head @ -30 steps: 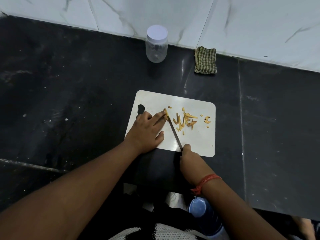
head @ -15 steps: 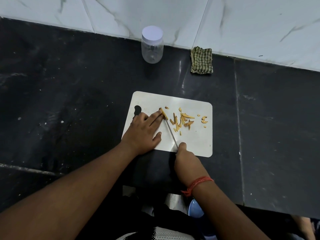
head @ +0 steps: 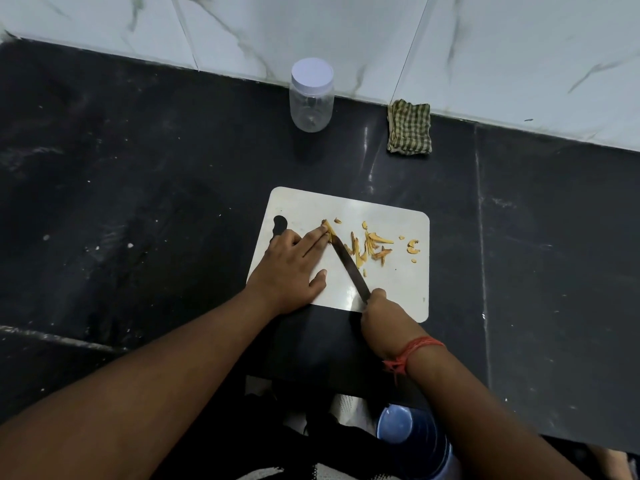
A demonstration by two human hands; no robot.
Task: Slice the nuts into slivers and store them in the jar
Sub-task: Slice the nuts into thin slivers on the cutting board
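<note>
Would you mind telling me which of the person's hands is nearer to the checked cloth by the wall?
Left, narrowly. The left hand lies on the cutting board, below-left of the checked cloth. The right hand grips the knife at the board's near edge.

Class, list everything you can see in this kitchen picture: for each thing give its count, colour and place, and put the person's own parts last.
cutting board: one, white, on the black counter in front of the person.
nut: one, yellow-tan, on the board under the left fingertips, against the blade.
slivers: a scattered pile, yellow-tan, on the board right of the blade.
knife: one, dark blade, slanting across the board.
jar: one, clear with a white lid on, at the wall.
cloth: one, green checked, folded, right of the jar.
counter: one, black.
bucket: one, blue, below the counter edge.
wrist thread: one, orange-red, right wrist.
left hand: presses the nut down.
right hand: its grip is round the knife handle.
</note>
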